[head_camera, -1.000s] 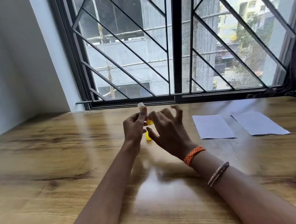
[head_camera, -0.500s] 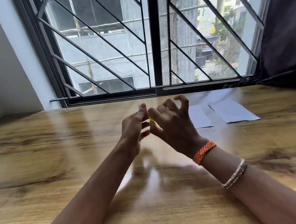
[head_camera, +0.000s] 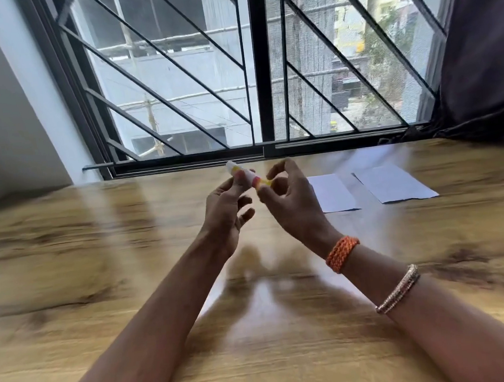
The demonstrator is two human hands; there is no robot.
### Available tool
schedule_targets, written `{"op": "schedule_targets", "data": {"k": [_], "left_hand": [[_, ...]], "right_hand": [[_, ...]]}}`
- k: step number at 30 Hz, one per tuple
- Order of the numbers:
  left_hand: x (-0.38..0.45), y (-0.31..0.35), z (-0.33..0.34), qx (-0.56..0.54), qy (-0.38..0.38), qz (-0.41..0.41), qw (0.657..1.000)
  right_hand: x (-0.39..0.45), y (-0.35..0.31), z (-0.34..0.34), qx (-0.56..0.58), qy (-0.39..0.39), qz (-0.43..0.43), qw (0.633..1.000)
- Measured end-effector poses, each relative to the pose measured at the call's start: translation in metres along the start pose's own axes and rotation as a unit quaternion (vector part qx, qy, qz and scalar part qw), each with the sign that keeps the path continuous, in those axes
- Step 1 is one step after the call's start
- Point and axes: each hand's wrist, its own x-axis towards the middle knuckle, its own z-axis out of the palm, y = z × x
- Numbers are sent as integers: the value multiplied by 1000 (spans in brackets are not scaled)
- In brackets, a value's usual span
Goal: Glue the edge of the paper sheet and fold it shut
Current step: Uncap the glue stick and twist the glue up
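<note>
glue stick: small white tube [head_camera: 244,174] with a yellow end, held up in the air above the table, tilted, white end up-left toward the window, yellow end down-right; blurred, label unreadable
left hand: [head_camera: 226,213] raised over the table, thumb and forefinger pinching the white body of the tube; other fingers loosely spread below it
right hand: [head_camera: 288,201] just right of the tube, thumb and fingertips curled in on the yellow end [head_camera: 264,183]; can't tell if that end is a cap or part of the body
paper sheets: two white sheets flat on the table, right of the glue stick and well apart from both hands; nearer sheet [head_camera: 332,193] partly hidden behind the right hand, second sheet [head_camera: 393,183] further right, narrow gap between them; neither touched
table: wooden top [head_camera: 98,267], glossy, reflections of the arms under the glue stick
bracelets: orange braided band [head_camera: 342,253] at the right wrist, thin metallic one [head_camera: 398,289] further down the forearm
window: barred [head_camera: 255,67], behind the glue stick at the far table edge
curtain: dark [head_camera: 484,60], far right of the glue stick, beside the window
</note>
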Motion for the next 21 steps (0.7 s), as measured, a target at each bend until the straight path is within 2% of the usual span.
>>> {"op": "schedule_targets", "data": {"k": [2,5,8,11,12,14,17,19,21], "left_hand": [[-1,1,1,13,14,8,1000],[-3,3,3,18,49,16,999],[-6,4,4,25,82,13,996],[-8,6,3,42,98,-19,994],[-8,6,3,47,95,-30,994],[-9,8,2,49,81,-41,995],[-7,10,1,42,53,-38,997],[-5,10,2,34,42,-31,998],[-5,9,2,30,49,-25,998]], "right_hand": [[1,7,-1,-172,23,-140,975],[3,8,-6,-335,53,-276,899],[5,7,-11,-382,75,-333,859],[4,10,-9,-386,72,-364,844],[3,10,-9,-377,65,-356,852],[3,10,-7,-319,50,-300,898],[5,3,-7,-116,34,-150,981],[8,0,-8,-15,23,-66,997],[9,2,-8,-39,13,-63,997]]}}
